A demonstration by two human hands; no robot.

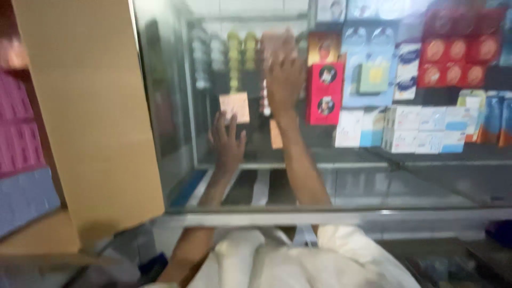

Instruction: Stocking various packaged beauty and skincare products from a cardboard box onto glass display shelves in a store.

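Open room is left inside the glass cabinet (176, 122) around both reaching arms. The right side is blocked by stacked boxes (405, 128) on the shelf; the left is closed off by a cardboard panel (90, 106). The bottles (234, 58) behind are blurred.
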